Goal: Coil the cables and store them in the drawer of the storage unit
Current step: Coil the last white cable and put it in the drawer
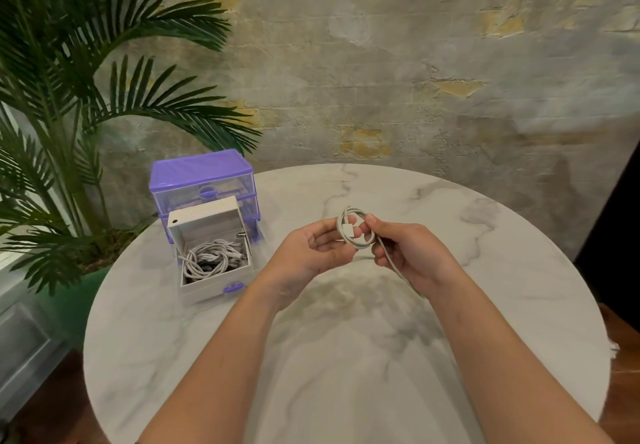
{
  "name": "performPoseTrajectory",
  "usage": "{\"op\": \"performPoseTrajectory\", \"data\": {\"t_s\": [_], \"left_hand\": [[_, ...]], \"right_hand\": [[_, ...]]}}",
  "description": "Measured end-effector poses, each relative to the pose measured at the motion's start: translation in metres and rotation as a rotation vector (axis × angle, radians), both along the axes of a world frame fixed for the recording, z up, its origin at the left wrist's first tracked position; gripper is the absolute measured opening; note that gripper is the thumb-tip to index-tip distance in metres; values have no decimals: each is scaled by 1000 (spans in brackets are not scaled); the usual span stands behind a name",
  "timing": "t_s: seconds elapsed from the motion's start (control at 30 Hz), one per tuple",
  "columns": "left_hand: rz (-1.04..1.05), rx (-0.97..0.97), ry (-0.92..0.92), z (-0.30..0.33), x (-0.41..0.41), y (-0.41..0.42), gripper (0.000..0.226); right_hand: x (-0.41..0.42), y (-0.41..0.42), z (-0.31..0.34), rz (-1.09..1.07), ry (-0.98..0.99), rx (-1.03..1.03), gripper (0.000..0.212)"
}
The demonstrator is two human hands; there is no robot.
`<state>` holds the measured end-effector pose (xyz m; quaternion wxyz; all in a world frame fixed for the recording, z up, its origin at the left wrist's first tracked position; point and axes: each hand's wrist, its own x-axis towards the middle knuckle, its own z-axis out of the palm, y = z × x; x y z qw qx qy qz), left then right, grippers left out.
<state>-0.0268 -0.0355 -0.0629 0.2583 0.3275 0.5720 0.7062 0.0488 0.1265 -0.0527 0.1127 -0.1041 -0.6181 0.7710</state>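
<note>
A white cable [356, 232] is held in small loops above the middle of the table [485, 270]. The coil is pinched by the left hand [311, 249], while the free tail is gripped by the curled fingers of the right hand [412, 253] and trails down toward the lower right. At centre left, near the table's edge, the purple storage unit [202, 184] stands with its open drawer [214, 267] holding other coiled cables [207, 258].

No text, label, brand, number or sign can be read anywhere in the frame.
</note>
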Motion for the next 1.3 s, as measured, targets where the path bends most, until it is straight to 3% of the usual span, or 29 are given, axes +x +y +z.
{"op": "performPoseTrajectory", "data": {"t_s": [0.27, 0.47, 0.57, 0.67, 0.93, 1.07, 1.2, 1.3], "left_hand": [[39, -8, 92, 1, -2, -3, 48], [115, -167, 243, -2, -6, -5, 38], [23, -151, 90, 2, -5, -6, 40], [-3, -121, -69, 6, -6, -7, 26], [283, -71, -67, -6, -7, 2, 12], [359, 5, -121, -5, -11, 1, 11], [390, 148, -265, -4, -20, -5, 12], [373, 193, -305, -3, -21, -5, 13]], "right_hand": [[0, 2, 0, 71, -36, -84, 19], [1, 3, 1, 24, -23, -38, 19], [1, -1, 0, -104, 24, 128, 23], [-3, -5, -3, -237, 42, 338, 24], [-13, -9, -15, -272, 75, 616, 22], [-11, -2, -21, -189, 99, 648, 25], [-18, 18, -37, -313, -21, 952, 25], [-21, 27, -47, -320, -98, 785, 23]]}}
